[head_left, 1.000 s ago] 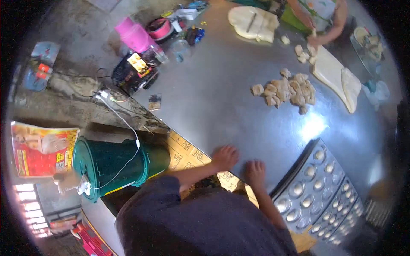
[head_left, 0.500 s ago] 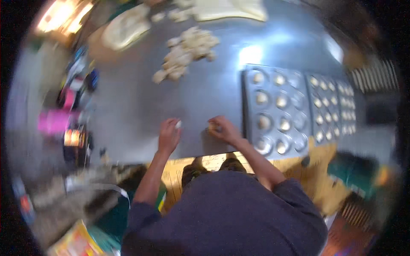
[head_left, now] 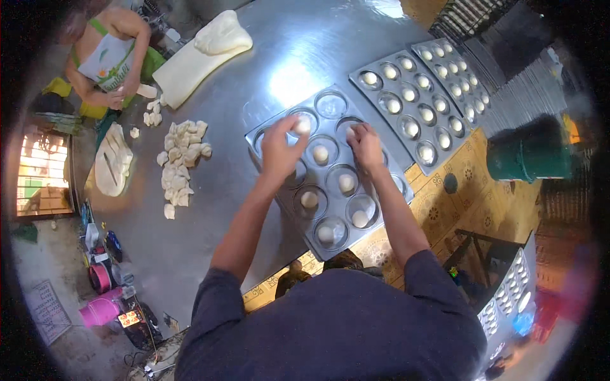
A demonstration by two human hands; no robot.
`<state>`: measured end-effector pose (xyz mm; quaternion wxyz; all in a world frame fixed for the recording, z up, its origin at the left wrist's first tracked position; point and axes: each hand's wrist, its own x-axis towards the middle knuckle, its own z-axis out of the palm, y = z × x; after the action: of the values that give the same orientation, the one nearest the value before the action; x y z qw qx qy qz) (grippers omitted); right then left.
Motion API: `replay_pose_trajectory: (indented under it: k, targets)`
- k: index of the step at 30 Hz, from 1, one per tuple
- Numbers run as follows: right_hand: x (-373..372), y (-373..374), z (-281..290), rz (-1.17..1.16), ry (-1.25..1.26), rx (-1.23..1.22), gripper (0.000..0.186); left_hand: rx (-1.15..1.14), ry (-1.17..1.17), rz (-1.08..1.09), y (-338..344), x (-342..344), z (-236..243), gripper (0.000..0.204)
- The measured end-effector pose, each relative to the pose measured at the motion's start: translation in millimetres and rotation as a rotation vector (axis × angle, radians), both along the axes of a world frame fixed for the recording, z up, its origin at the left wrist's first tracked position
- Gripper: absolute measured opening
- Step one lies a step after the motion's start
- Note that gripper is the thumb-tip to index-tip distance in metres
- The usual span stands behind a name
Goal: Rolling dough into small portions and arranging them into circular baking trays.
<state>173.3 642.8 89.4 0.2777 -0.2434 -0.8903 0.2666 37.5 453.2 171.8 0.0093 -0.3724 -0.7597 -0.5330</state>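
A metal baking tray with round cups (head_left: 260, 125) lies before me on the steel table, turned at a slant. My left hand (head_left: 279, 149) reaches over its far left part, thumb and fingers round a white dough ball (head_left: 302, 124) at one cup. Close by, my right hand (head_left: 366, 146) is closed over another cup; a bit of pale dough shows at its fingertips, mostly hidden. Between and below my hands, dough balls (head_left: 320, 153) sit singly in several cups. The cup at the tray's far corner (head_left: 332, 105) holds nothing.
Dough pieces (head_left: 181, 149) are heaped on the table (head_left: 210, 247) to the left. Beyond them lie a dough slab (head_left: 203, 57) and a flat dough sheet (head_left: 114, 162). A co-worker in an apron (head_left: 111, 60) handles dough. Filled trays (head_left: 410, 105) stand at right, near a green bin (head_left: 527, 149).
My view has turned to the right. Both hands have gone from over the bare table, with small dough pieces, to the cups of the nearest tray. The left-hand cups there now hold dough.
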Motion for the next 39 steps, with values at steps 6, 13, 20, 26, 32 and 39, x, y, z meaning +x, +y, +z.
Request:
replay_pose_trajectory:
  k: [6,13,20,26,32,39]
  targets:
    - [29,-56,123,0.304,0.263,-0.693,0.022,-0.455,0.338,0.146,94,-36,-34,0.02]
    - [75,-120,260,0.783,0.628,-1.423,0.081,-0.319,0.296,0.123,42,-29,-38,0.025]
    - [62,-184,329,0.673,0.869,-1.85,0.057,-0.364,0.001,0.42,-184,-4,-29,0.019]
    - [-12,-276,324,1.67,0.464,-1.985,0.042,-0.228,-0.415,0.883,-410,46,-29,0.022]
    - [-31,-363,270,1.555,0.368,-1.831,0.009,0.246,-0.354,1.185,-550,49,-20,0.059]
    - [-42,-405,194,1.127,-0.052,-1.597,0.022,1.06,-0.307,1.68,-779,-2,-51,0.035]
